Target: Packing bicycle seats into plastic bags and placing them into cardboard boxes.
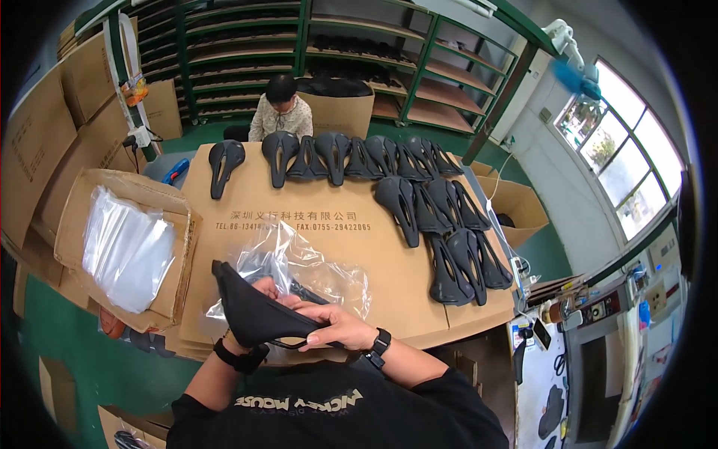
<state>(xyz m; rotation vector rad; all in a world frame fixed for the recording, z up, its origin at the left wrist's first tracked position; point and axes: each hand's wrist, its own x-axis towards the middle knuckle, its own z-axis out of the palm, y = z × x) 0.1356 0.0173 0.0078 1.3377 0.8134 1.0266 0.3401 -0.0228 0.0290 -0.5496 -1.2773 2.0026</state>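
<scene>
Got a black bike saddle (258, 310) up in front of my chest, tilted on its side over the near edge of the cardboard-covered bench (404, 288). Right hand (340, 327) has it properly: thumb on the near side, fingers curled in snug around the edge. Left hand (265, 286) is mostly hidden by the saddle, with only a few fingers showing past the far side, so I honestly can't tell how tight those are.

Two cents on handling one like this: let the right hand carry the weight, and use the left just to steady and tilt. Flat pads, not nails, since that matte cover probably marks easily. Go slow too, because a one-sided pinch could let the wide end swing.

Also mind the loose clear plastic bag (348, 288) lying crumpled just beyond my hands. I reckon a saddle edge could snag it. There's something dark by the bag, but my hands block too much to say what. Other black saddles (333, 157) sit along the far edge and right side, well apart from my elbows.
</scene>
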